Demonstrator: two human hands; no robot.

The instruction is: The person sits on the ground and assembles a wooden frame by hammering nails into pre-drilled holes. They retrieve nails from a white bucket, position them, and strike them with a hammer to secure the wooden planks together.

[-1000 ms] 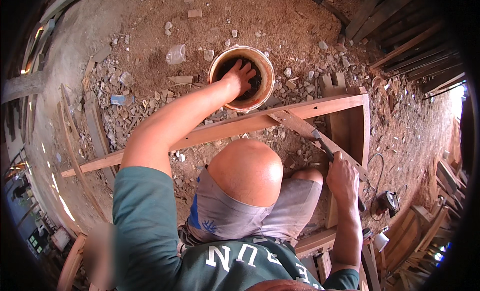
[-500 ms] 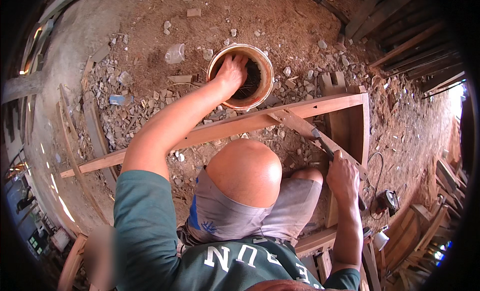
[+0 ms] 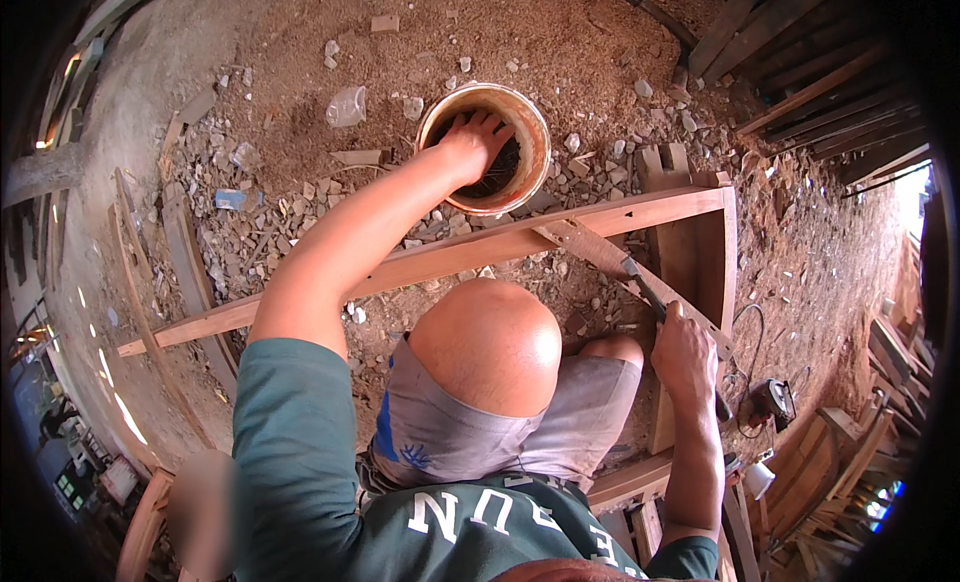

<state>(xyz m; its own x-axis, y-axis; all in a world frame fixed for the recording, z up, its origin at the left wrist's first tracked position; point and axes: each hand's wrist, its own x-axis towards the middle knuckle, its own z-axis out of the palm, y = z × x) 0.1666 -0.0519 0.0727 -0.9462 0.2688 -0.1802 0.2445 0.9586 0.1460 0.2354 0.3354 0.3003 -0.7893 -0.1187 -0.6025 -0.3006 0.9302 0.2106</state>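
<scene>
My left hand (image 3: 477, 145) reaches down into a round, pale-rimmed bucket (image 3: 538, 132), its fingers spread apart over dark, thin pieces that look like nails (image 3: 500, 174). The fingertips are partly in shadow, and nothing shows between them. On the right, my right hand (image 3: 686, 354) is closed round the dark handle of a hammer (image 3: 650, 292). Its metal head points up and left, over a slanting wooden brace. That brace (image 3: 590, 244) belongs to a wooden frame (image 3: 450, 259) whose long rail runs across in front of my knees.
Rubble and wood scraps (image 3: 290, 217) litter the dirt floor around the bucket. A clear plastic cup (image 3: 346, 107) lies at the far left of the bucket. A corded power tool (image 3: 772, 402) rests at the right. Stacked boards (image 3: 830, 92) fill the far right; loose planks (image 3: 190, 252) lie left.
My left hand has shifted slightly right within the bucket, and its fingers have spread apart. My right hand and the hammer stay in nearly the same place.
</scene>
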